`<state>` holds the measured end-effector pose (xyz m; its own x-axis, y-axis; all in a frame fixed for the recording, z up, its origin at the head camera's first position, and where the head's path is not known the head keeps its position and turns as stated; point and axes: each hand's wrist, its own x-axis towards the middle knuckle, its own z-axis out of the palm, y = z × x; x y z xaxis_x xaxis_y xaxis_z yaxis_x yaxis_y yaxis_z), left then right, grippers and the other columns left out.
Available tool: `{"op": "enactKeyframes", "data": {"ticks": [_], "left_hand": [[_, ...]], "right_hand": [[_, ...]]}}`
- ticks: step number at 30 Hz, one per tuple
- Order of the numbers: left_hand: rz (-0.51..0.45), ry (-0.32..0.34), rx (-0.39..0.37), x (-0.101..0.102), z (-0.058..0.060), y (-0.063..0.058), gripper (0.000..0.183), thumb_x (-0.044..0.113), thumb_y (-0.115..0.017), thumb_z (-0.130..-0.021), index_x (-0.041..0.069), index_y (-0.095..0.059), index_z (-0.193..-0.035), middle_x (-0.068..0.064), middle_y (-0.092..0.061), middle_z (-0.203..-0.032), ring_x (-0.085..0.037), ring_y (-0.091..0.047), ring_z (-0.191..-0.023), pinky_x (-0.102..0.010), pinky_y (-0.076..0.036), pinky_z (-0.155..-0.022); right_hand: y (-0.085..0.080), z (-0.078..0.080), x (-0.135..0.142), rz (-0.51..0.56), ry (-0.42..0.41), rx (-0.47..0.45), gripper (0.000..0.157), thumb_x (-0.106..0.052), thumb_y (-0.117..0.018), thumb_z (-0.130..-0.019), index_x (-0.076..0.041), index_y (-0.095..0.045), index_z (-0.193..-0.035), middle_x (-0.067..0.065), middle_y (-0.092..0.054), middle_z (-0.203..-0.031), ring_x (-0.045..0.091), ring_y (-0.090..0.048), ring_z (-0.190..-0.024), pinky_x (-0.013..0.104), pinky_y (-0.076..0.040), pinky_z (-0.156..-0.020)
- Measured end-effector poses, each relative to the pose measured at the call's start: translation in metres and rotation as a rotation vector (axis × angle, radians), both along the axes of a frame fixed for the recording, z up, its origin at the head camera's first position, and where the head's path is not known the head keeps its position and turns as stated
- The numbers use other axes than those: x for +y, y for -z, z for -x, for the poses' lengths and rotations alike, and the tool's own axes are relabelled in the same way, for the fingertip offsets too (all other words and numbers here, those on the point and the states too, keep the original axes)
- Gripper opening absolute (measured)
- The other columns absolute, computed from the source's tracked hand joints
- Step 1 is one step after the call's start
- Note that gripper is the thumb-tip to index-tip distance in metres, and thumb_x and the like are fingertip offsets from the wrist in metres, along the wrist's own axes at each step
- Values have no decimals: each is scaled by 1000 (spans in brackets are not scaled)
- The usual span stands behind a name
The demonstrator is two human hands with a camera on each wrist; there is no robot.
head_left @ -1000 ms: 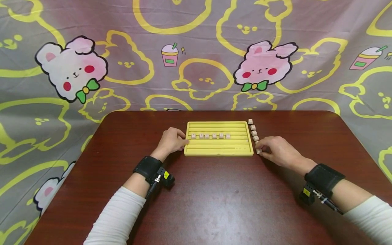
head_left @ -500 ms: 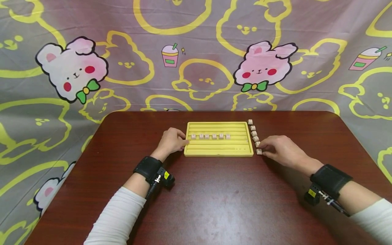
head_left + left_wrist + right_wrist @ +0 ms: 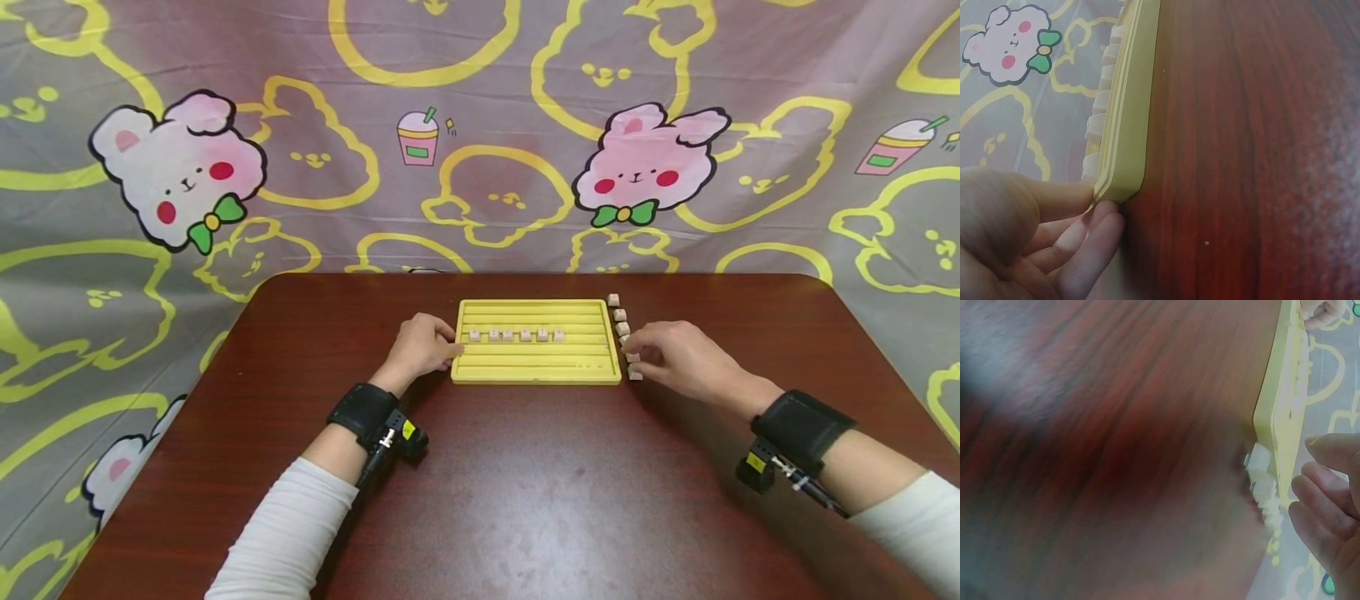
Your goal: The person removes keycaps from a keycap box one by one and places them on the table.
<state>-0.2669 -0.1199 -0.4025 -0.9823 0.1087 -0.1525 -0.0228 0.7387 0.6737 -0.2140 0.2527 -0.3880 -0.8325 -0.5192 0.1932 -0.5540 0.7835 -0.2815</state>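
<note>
A yellow ridged tray (image 3: 536,360) lies on the table, with a row of several cream keycaps (image 3: 525,335) across its middle. My left hand (image 3: 420,343) grips the tray's left edge; in the left wrist view the thumb and fingers (image 3: 1102,234) pinch its rim. Along the tray's right side, a column of several loose keycaps (image 3: 623,329) stands on the tabletop. Over the near end of that column hovers my right hand (image 3: 686,358), partly covering the lower ones. In the right wrist view its thumb and fingertips (image 3: 1300,512) are apart, with no keycap between them.
Dark brown wooden table (image 3: 510,483) with rounded far corners. Behind it hangs a patterned curtain (image 3: 495,108) with cartoon animals. Each wrist wears a black strap, such as the left strap (image 3: 363,415), carrying a small camera.
My right hand came off the nearest keycap and drew back slightly to the right, then moved up and left over the near end of the column. My left hand stays at the tray's edge.
</note>
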Motion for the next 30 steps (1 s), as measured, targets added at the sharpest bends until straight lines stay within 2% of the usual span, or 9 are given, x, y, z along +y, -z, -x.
{"op": "enactKeyframes", "data": {"ticks": [10, 17, 20, 30], "left_hand": [[0, 4, -7, 1, 0, 0, 32, 18, -70, -85, -2, -66, -110, -13, -71, -85, -12, -66, -59, -25, -54, -57], [20, -7, -4, 0, 0, -2, 32, 18, -71, -85, -2, -66, -109, -12, -72, -84, -12, -66, -58, -24, -53, -56], [28, -15, -1, 1, 1, -2, 30, 18, -71, -84, -2, -67, -107, -13, -72, -84, -11, -66, -58, -24, -53, -55], [98, -18, -4, 6, 2, -5, 28, 16, -72, -83, -2, -68, -104, -14, -71, -85, -12, -65, -57, -23, -52, -52]], "right_hand": [[-13, 10, -32, -42, -50, -10, 26, -18, -78, -78, -11, -72, -102, 0, -68, -90, 12, -57, -77, 27, -47, -66], [-22, 15, -50, -41, -73, 11, 29, -21, -77, -79, -9, -72, -105, 3, -71, -99, 16, -60, -83, 32, -49, -74], [-20, 17, -58, -46, -57, 3, 31, -22, -77, -79, -9, -71, -107, 4, -71, -102, 17, -63, -88, 34, -52, -77], [-11, 26, -76, -40, -45, 24, 32, -21, -77, -80, -10, -71, -109, 4, -71, -105, 19, -67, -89, 35, -54, -77]]}}
